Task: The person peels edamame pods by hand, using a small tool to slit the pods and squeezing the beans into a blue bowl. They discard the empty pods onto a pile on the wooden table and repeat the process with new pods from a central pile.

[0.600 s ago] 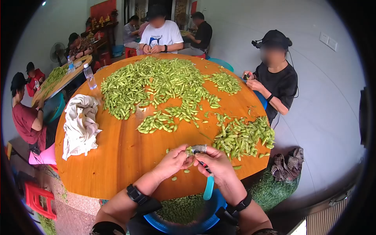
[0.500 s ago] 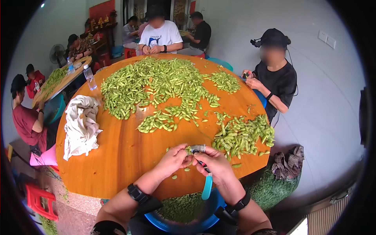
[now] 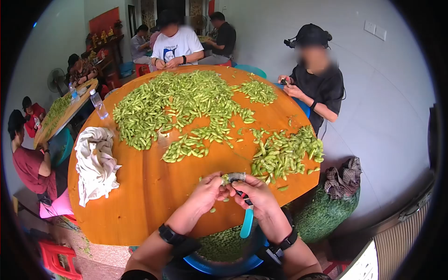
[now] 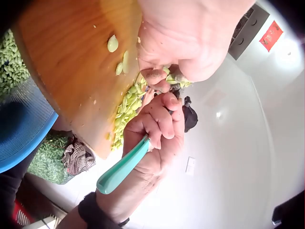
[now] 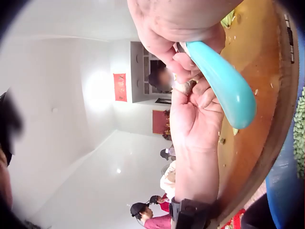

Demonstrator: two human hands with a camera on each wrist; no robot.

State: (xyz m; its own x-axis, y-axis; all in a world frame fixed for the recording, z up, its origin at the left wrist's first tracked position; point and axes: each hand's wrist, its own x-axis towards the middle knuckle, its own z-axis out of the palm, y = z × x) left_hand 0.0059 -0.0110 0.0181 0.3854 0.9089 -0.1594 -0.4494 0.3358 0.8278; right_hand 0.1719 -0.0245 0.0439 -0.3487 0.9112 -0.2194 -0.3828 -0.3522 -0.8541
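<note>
Over the near edge of the round wooden table [image 3: 135,214], the two hands meet fingertip to fingertip. My left hand [image 3: 203,195] pinches a green bean pod [image 4: 185,84], mostly hidden by fingers and thumb. My right hand [image 3: 262,198] grips a teal-handled tool [image 3: 247,224], its handle pointing down toward the body. The tool's working end is hidden among the fingers, so I cannot tell its kind. A grey wrap [image 3: 237,176] covers a right-hand digit beside the pod. Loose pods [image 3: 284,154] lie to the right, a larger pile [image 3: 186,95] farther back.
Below the table edge sits a blue basin [image 3: 224,268] holding green beans. A crumpled white cloth [image 3: 97,163] and a plastic bottle [image 3: 98,104] are at the left. At right stands a full green mesh sack [image 3: 322,217]. Other people sit around this table and another.
The head view has shifted, so the far people and the sack sit differently in frame. Both hands keep nearly the same pose, pod and teal-handled tool still held.
</note>
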